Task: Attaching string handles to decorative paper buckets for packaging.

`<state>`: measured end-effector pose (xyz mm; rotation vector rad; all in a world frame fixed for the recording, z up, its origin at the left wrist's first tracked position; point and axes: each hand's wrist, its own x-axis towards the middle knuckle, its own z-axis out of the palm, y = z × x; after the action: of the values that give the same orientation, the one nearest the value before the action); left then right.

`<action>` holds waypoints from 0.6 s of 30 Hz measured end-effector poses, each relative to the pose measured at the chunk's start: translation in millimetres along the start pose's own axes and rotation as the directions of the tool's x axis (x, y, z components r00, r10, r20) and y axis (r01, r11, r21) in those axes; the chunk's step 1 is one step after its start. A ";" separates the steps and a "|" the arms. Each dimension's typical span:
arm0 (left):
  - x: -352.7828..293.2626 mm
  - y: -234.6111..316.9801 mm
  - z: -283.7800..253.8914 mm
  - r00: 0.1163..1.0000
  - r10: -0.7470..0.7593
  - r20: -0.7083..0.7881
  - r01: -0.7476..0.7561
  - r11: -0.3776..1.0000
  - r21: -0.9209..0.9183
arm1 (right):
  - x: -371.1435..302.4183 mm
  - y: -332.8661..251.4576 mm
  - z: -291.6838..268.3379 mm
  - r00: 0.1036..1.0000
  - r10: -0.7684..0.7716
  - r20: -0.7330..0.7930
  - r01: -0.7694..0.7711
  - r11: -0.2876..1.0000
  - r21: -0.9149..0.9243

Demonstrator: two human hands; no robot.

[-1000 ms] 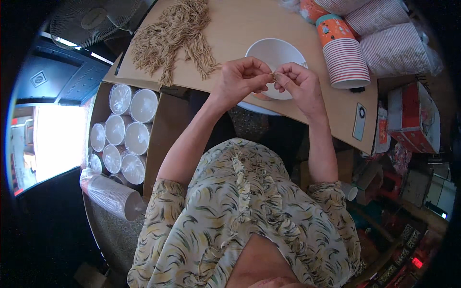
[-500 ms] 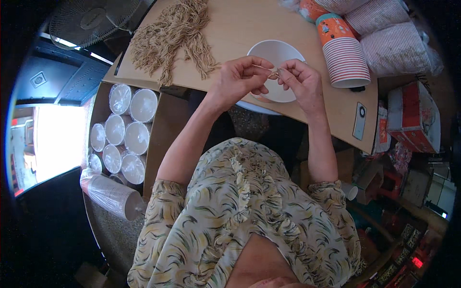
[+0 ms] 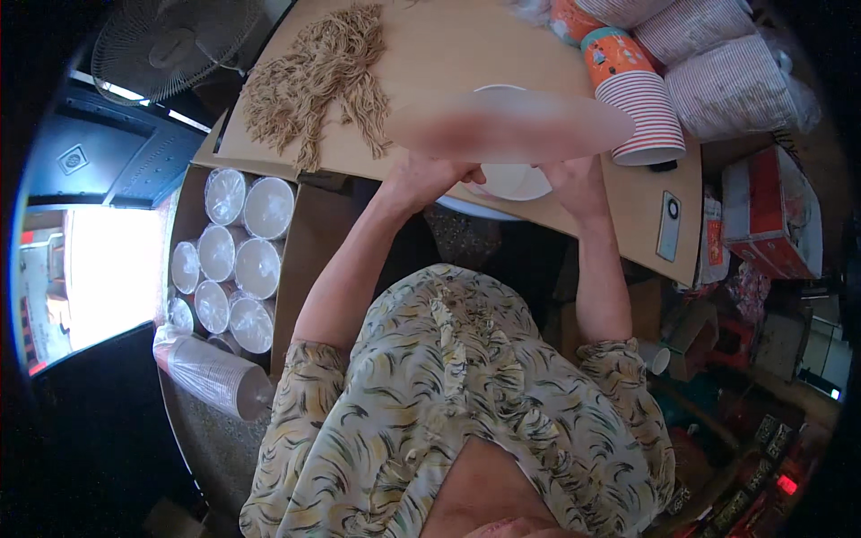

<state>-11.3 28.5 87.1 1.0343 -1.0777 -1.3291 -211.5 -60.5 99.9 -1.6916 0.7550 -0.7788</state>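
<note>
My left hand and my right hand are raised close together over the front edge of the tan table. A pale, smeared oval patch covers most of the fingers and whatever lies between them. Some curled left fingers show below it; the right fingers are hidden. Beneath and between the hands is a white round bowl-like container, partly covered by the patch. To the left of my hands, a loose bundle of tan cords spreads over the tabletop.
Right of my hands lies a nested stack of orange paper cups with striped rims, below wrapped cup stacks. A phone rests by the table's right edge. At left, a cardboard box holds wrapped cups. A fan stands behind.
Half a second ago both hands pinched a short tan cord over the container. Now the smeared patch covers the fingers and cord. The hands sit slightly lower in view.
</note>
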 end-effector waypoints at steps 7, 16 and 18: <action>-2.3 11.1 5.8 0.997 0.073 0.008 -0.069 0.895 0.441 | -10.1 -15.9 -12.1 0.995 -0.045 0.089 0.072 0.942 -0.328; -4.1 -6.4 3.9 0.843 0.537 0.023 -0.392 0.586 0.709 | -20.6 -15.6 -12.9 0.992 -0.116 0.042 0.123 0.958 -0.259; -5.1 -7.0 -4.1 0.813 0.581 0.025 -0.390 0.513 0.765 | -24.5 -12.2 -18.3 0.992 -0.076 -0.103 0.061 0.989 -0.133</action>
<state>-8.5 33.5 79.4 1.2868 -1.6348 -0.2283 -239.3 -48.3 112.5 -1.8113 0.8412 -0.8912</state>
